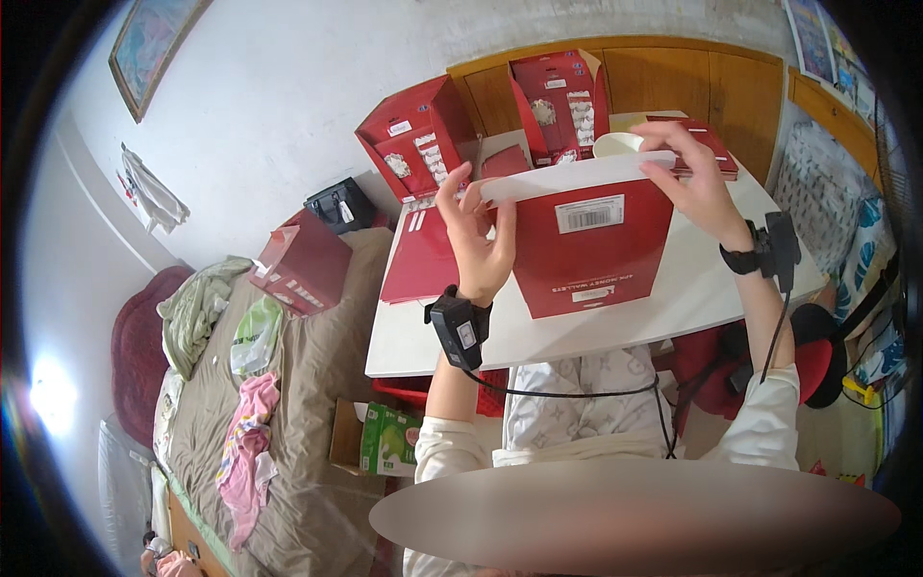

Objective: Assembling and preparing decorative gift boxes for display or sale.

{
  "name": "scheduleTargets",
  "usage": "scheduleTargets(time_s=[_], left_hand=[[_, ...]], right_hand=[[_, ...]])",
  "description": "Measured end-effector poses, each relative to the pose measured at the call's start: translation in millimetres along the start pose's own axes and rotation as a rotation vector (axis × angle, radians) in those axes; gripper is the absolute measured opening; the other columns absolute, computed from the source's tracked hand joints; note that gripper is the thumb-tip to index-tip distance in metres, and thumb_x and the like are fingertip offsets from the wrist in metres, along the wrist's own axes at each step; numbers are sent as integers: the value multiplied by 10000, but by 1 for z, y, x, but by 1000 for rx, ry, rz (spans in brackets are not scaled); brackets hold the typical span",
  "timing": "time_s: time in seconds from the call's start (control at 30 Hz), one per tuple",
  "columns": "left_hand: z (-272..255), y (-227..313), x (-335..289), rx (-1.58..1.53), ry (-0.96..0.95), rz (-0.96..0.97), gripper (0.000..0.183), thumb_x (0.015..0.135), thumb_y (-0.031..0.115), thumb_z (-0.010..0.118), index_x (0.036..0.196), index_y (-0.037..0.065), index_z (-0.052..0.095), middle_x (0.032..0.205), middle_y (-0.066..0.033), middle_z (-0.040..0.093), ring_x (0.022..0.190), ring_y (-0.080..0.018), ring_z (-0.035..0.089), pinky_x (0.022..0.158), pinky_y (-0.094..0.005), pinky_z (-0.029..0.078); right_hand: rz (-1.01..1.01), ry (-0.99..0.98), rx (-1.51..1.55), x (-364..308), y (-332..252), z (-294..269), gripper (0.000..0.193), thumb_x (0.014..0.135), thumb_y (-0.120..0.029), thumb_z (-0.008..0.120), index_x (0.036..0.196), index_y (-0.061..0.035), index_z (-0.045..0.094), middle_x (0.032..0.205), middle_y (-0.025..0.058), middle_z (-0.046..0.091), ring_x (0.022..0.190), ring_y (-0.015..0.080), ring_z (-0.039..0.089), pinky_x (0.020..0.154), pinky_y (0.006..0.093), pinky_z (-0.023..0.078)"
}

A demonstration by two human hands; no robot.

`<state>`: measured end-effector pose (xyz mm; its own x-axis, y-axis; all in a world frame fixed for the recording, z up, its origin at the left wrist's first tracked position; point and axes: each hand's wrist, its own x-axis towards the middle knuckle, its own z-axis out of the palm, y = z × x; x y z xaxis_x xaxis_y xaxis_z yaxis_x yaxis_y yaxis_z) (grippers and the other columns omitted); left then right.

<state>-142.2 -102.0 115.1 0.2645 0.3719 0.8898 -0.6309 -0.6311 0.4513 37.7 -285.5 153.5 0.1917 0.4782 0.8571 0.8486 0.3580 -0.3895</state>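
Observation:
A red cardboard box stands upright on the white table before me, with a barcode label on the side that faces me. A white flap runs along its top edge. At the flap's left end, my left hand grips the box with the fingers bent over the edge. My right hand pinches the right end of the flap between thumb and fingers. Both wrists wear black devices joined to a cable. The box's inside and far side are hidden.
Two filled red display boxes stand at the table's back. Flat red card pieces lie at left, a red stack at back right. A pale round container sits behind the box. Another red box rests on the bed.

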Motion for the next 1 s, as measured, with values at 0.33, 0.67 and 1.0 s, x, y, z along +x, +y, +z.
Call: scheduleTargets(time_s=[0.33, 0.67, 1.0], left_hand=[[-10, 1, 33, 295, -322, -118, 141, 857, 26, 574, 977, -6, 507, 868, -36, 582, 774, -68, 562, 643, -194, 447], [-14, 10, 45, 269, -549, -150, 45, 877, -11, 517, 907, 2, 486, 874, -85, 600, 855, -111, 589, 741, -229, 463], [-7, 16, 54, 230, -450, -289, 188, 932, 168, 475, 906, -15, 508, 824, -44, 583, 761, -63, 506, 676, -218, 424]], right_hand=[[-264, -266, -339, 31, -10, 3, 93, 796, -95, 616, 861, -46, 571, 799, 92, 633, 736, 264, 611, 646, 310, 471], [-408, -330, -374, 31, -1, -5, 70, 788, -83, 613, 829, -52, 566, 736, 86, 610, 638, 253, 598, 563, 322, 474], [-481, -336, -513, 31, -8, -6, 64, 786, -87, 610, 835, -69, 574, 726, 67, 604, 599, 243, 591, 534, 316, 473]])
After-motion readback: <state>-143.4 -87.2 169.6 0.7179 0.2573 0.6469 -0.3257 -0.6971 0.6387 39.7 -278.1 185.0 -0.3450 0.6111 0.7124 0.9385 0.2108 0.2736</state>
